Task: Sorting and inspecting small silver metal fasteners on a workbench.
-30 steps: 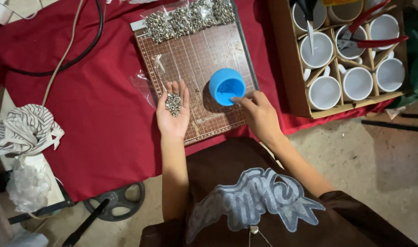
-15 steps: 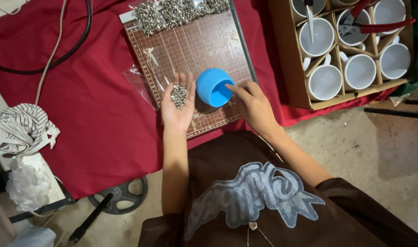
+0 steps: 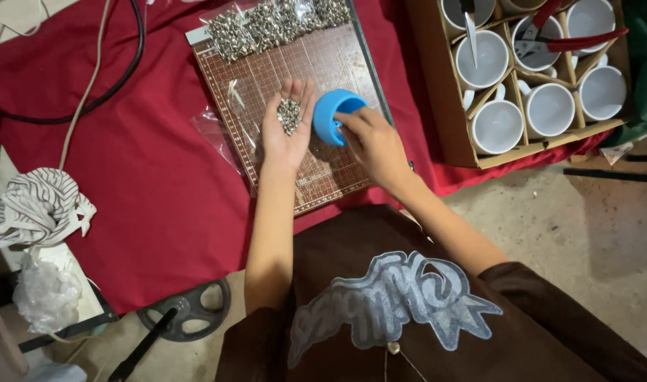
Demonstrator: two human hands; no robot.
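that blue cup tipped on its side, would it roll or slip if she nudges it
The blue cup looks like thin plastic, so probably light and easy to shift. It is round and tilted with its mouth toward the left hand, so it may roll unless the right hand grips it. The cutting mat beneath looks flat, offering little to stop it.

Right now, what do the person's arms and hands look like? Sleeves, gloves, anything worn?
Both hands are bare: left hand and right hand show no gloves, rings or watch. Forearms are bare too. The right arm ends in a dark brown sleeve, matching the brown top with a grey-white printed graphic.
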